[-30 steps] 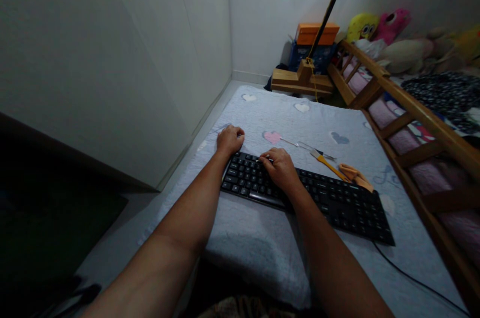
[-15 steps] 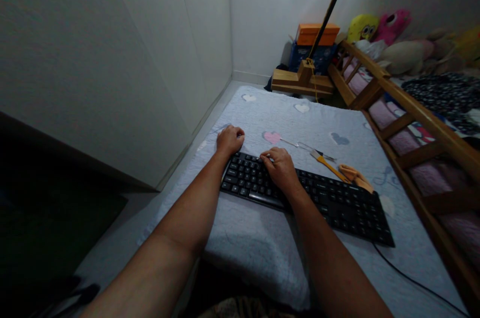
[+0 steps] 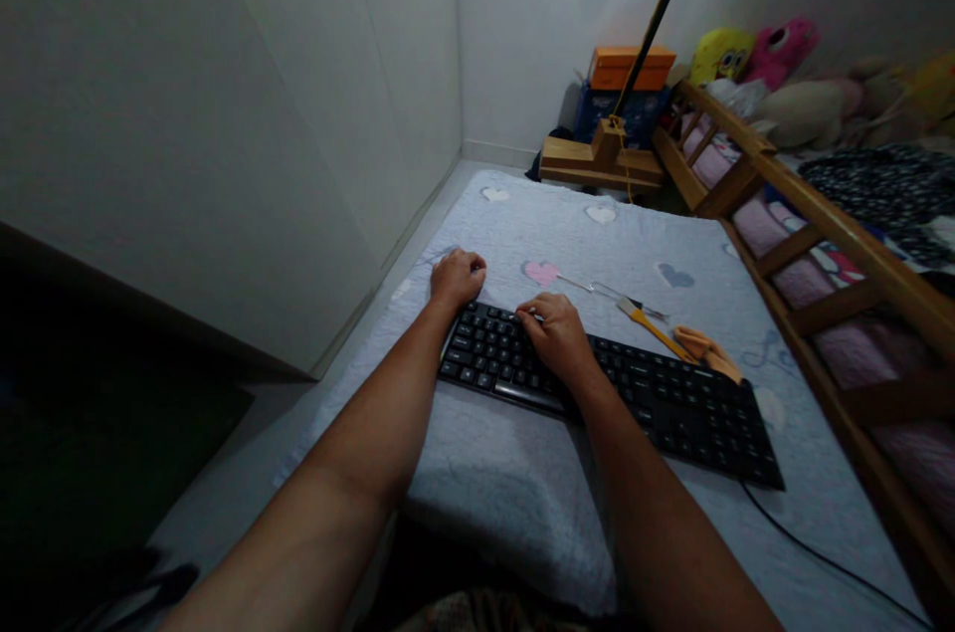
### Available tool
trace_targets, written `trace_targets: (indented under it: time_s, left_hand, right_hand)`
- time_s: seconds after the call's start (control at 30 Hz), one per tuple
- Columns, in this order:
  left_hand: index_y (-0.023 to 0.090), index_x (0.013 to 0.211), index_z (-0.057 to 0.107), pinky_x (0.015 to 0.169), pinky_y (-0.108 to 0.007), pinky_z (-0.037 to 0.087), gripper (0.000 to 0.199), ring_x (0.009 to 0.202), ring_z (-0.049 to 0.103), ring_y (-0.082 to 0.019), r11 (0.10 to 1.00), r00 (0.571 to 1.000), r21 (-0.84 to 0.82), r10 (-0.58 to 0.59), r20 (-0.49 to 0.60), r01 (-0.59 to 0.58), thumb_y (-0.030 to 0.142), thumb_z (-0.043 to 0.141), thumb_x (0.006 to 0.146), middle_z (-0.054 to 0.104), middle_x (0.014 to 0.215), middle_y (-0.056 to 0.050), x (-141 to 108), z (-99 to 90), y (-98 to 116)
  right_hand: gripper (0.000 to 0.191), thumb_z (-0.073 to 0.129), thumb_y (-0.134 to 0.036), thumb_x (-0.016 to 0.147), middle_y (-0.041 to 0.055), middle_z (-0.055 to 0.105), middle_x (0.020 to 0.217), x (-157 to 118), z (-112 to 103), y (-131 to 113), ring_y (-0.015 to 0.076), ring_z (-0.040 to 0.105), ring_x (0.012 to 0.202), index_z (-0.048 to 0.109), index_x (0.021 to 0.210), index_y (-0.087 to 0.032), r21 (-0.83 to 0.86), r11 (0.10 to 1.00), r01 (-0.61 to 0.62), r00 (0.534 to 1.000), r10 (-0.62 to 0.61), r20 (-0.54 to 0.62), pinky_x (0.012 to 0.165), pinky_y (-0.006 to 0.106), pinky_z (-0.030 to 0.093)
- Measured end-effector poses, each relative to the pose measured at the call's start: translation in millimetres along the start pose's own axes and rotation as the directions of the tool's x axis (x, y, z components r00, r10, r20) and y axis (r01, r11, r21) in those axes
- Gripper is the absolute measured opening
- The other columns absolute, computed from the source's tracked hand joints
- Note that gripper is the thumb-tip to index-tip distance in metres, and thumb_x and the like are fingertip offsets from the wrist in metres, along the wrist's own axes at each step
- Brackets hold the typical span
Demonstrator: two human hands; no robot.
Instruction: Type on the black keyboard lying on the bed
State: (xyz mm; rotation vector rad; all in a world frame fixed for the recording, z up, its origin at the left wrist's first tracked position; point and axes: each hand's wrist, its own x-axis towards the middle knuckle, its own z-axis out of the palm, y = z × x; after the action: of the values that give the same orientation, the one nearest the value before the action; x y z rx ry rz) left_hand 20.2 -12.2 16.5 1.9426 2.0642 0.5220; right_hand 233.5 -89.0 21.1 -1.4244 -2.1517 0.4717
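A black keyboard (image 3: 649, 403) lies slanted across the pale blue heart-patterned cover. At its upper left corner, my left hand (image 3: 457, 278) rests on the cover, fingers curled into a loose fist; the inside of the fist is hidden. My right hand (image 3: 558, 328) is over the left-middle keys, thumb and fingers pinched together near the top row. A small pale spot shows at those fingertips, too small to name. Behind the keyboard lie a brush (image 3: 657, 330) with a yellow-orange handle, a thin wire-like tool (image 3: 574, 283) and a folded orange-brown cloth (image 3: 707, 353).
The keyboard's cable (image 3: 828, 564) runs off to the lower right. A wooden bed rail (image 3: 828, 204) borders the right side, with plush toys behind it. On the left stands a pale cabinet (image 3: 298, 114). Beyond the cover are a wooden stand (image 3: 601, 159) with a pole and an orange box (image 3: 631, 68).
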Motion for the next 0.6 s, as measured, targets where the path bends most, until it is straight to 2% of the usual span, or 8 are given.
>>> trace_targets:
  time_s: [0.6]
  left_hand:
    - [0.027,0.122,0.087,0.115,-0.039,0.054,0.028,0.128,0.072,-0.028,1.0,1.0,0.001,0.0,0.009,0.0,0.027,0.065,0.104,0.076,0.128,-0.01,0.9,1.2,-1.8]
  right_hand:
    - [0.025,0.065,-0.016,0.104,0.0099,0.084,0.101,-1.7,-7.5,-0.6,0.0284,0.071,0.105,0.087,0.094,-0.023,-0.037,0.999,0.0,0.999,0.001,0.037,0.1,0.042,0.049]
